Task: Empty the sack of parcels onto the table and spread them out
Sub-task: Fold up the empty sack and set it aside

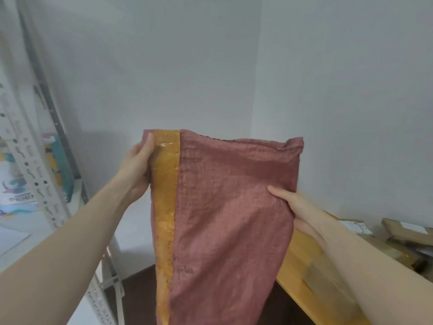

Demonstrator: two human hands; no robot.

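To the left of the sack stands a metal shelf rack [35, 165] with colourful boxes [56, 170] on it, close enough that a wide swing of the cloth could catch it.

The left hand [138, 165] grips the sack's upper left edge, thumb laid on the cloth beside the yellow tape strip [165, 207] that runs down that side. The sack [229, 207] – reddish woven cloth – hangs upright in the air between the two hands, its closed end at the top. It looks flat and slack, so most of its load has probably dropped out, though its lower end runs out of view and I cannot tell whether anything is left inside.

The right hand [295, 209] pinches the sack's right edge lower down, thumb on the near face and the fingers behind.

Right of the sack and below it is the wooden table [295, 266], with brown parcels [407, 233] lying on it towards the far right.

The sack hangs over the table's left edge rather than above its middle – a leftover parcel shaken loose could fall onto the dark floor [138, 292] instead. A hard shake with such light pinches could also pull the cloth free of one hand.
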